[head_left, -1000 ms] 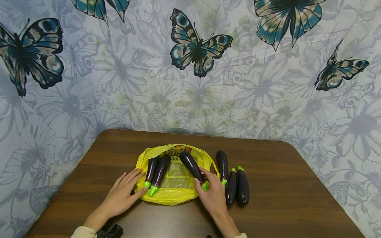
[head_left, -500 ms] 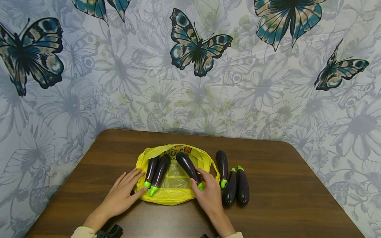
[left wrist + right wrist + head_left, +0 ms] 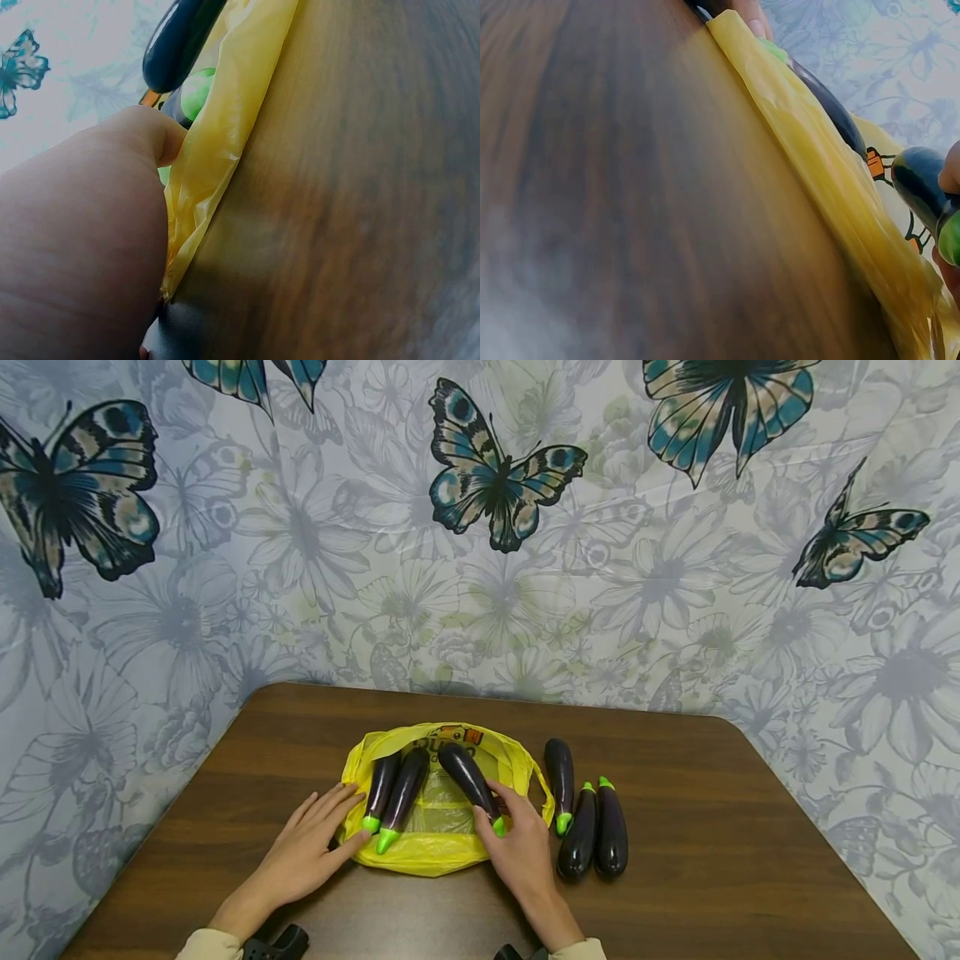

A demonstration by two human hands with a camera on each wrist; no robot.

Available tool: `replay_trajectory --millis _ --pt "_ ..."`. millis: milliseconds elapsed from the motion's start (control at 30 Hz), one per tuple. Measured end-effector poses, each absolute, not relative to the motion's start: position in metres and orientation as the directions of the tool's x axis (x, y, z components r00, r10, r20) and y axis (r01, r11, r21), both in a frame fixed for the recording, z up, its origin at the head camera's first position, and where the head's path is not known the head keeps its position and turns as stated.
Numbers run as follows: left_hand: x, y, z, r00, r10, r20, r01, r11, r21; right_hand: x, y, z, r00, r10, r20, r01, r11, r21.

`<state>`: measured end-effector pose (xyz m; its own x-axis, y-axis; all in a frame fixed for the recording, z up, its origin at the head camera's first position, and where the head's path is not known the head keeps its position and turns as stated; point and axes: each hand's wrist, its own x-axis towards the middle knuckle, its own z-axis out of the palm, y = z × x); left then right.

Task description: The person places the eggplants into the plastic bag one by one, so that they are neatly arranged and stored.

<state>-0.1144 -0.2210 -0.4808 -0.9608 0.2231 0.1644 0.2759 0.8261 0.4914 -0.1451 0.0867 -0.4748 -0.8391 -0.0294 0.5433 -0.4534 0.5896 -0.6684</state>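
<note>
A yellow plastic bag (image 3: pixel 427 857) lies on the table with its mouth held wide. Inside its left part rest two glossy dark eggplants, a left one (image 3: pixel 381 787) and a right one (image 3: pixel 406 787), green ends toward me. My left hand (image 3: pixel 296 864) rests on the bag's left rim, fingers extended and spread. Over the bag's right half, my right hand (image 3: pixel 525 852) grips another eggplant (image 3: pixel 462 772) near its green end, thumb on one side and fingers on the other. That eggplant (image 3: pixel 919 184) points its rounded end away and left.
To the right of the bag, three more eggplants lie on the brown wooden table (image 3: pixel 712 827): one farther back (image 3: pixel 559 777) and two side by side, a left one (image 3: pixel 578 843) and a right one (image 3: pixel 612 835). Butterfly-patterned wall covering (image 3: pixel 480 610) stands behind the table.
My right hand and its eggplant have moved a little to the left over the bag. One eggplant beside the bag has shifted slightly left. My left hand stays in place.
</note>
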Motion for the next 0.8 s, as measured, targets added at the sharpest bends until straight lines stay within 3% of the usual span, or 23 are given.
replay_trajectory --millis 800 --pt "-0.113 -0.221 -0.479 -0.958 0.227 0.175 0.285 0.827 0.485 -0.148 0.073 -0.476 -0.839 -0.019 0.544 -0.456 0.57 -0.683"
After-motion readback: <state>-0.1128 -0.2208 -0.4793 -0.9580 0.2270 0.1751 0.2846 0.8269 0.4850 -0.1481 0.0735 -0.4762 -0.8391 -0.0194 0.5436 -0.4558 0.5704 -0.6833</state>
